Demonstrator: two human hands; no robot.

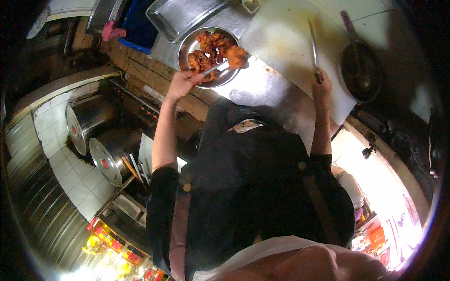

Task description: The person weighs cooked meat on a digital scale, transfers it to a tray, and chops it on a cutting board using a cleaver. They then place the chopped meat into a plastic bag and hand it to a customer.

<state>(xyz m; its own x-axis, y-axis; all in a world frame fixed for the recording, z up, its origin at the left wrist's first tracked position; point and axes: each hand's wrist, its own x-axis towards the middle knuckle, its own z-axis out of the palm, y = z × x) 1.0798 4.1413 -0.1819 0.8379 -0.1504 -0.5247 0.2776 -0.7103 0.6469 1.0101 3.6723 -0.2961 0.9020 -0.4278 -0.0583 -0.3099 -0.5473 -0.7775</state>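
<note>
In my left hand is a slim metal utensil, its far end at a browned piece of cooked meat. I cannot tell whether it is tongs or a fork. That piece hangs over the right rim of a round steel bowl. More reddish-brown meat pieces lie inside the bowl. My right hand grips a knife by its handle, the long blade pointing away from me above a large white cutting board. Yellowish stains mark the board around the blade.
Beyond the bowl lies a rectangular metal tray. A dark pan with a utensil in it sits right of the board. To the left stand large lidded pots and a blue container. Bottles line the lower left.
</note>
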